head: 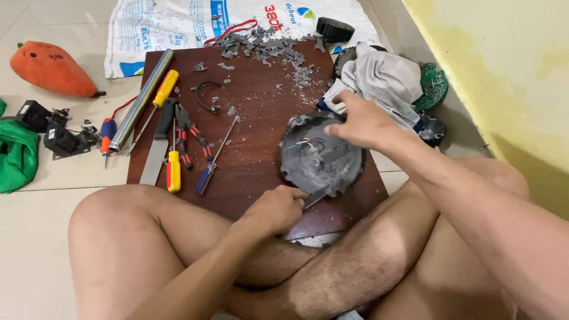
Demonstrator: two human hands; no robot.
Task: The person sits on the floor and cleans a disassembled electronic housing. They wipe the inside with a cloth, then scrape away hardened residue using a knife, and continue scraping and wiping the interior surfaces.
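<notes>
A round dark grey disc-shaped housing (320, 155), dusty and with thin coloured wires showing at its middle, is held flat on the dark wooden board (249, 106) between the two hands. Its far rim is pressed down by the right hand (363, 121), fingers curled over the edge. A flat blade (316, 197), probably a knife or chisel, is gripped in the closed left hand (274, 208) and set against the near rim. The step in hand is judged to be scraping or prying at that edge; a steady hold and a push kept away from the fingers would be called for. Both forearms are reached forward over crossed legs. Left of the left hand, screwdrivers (173, 170) and pliers (191, 135) are laid out; grey chips (269, 50) are scattered beyond the right hand.
</notes>
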